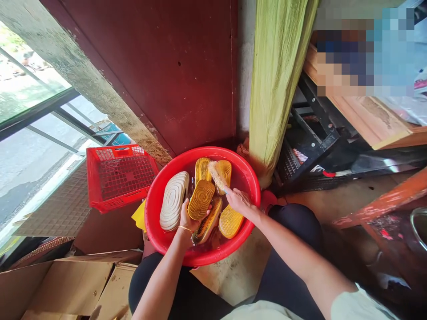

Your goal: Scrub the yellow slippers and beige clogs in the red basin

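A round red basin (203, 258) holds water and several shoe soles. My left hand (189, 218) grips a mustard-yellow sole (201, 200), its ridged face turned up, above the basin's middle. In my right hand (238, 200) is a brush (218, 178) with pale bristles, just right of that sole and apart from it. White soles (174, 201) lie stacked at the basin's left side. Other yellow soles lie around the held one, among them one (231, 221) at the lower right.
An empty red plastic crate (122, 202) stands left of the basin, with cardboard boxes (68, 284) below it. Behind are a dark red panel (160, 75) and a yellow-green curtain (278, 80). A wooden table (363, 115) stands at the upper right.
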### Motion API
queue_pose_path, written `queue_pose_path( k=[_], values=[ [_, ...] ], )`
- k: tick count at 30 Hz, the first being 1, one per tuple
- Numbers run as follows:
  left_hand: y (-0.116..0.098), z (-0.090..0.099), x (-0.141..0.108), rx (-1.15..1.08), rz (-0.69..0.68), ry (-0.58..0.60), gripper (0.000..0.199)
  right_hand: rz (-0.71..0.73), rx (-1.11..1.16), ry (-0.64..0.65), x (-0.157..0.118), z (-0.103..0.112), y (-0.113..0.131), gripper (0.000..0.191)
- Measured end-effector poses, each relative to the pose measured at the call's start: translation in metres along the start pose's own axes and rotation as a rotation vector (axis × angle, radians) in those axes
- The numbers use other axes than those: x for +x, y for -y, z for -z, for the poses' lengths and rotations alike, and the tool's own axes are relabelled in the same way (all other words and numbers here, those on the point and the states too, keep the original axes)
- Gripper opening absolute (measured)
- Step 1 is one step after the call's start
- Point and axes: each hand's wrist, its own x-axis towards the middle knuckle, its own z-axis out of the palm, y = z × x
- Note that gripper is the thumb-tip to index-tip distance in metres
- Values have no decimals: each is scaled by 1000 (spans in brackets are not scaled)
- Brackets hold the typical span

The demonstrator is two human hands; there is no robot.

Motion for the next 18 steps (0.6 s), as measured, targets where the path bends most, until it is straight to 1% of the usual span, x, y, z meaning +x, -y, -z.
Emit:
queue_pose_path(
  k=[2, 4, 6, 7, 9, 12, 14, 15, 16, 18],
  values=[
    [2, 1, 0, -135, 28, -2, 57, 130, 29, -21, -13, -2, 15, 51],
    [4, 0, 0, -254, 23, 5, 53, 291, 45, -28, -27, -6, 30, 51],
    [6, -4, 0, -307, 5, 23, 53, 379, 51, -40, -36, -9, 39, 53],
    [6, -6, -1, -314, 11, 39, 54, 371, 44, -41, -35, -9, 39, 53],
    [7, -10, -4, -303, 55, 83, 55, 296, 39, -62, -26, -4, 33, 50],
    [8, -13, -11, -283, 118, 147, 55, 122, 52, -150, -3, 8, 16, 48],
    [9, -13, -13, -290, 128, 169, 55, 73, 61, -208, 2, 11, 10, 48],
    [9, -13, -12, -297, 123, 170, 55, 91, 62, -224, -1, 10, 11, 48],
    [9, -12, -10, -305, 105, 164, 55, 140, 63, -231, -8, 7, 15, 48],
    [7, -11, -5, -316, 31, 149, 56, 307, 64, -222, -28, -4, 28, 49]
  ],
)
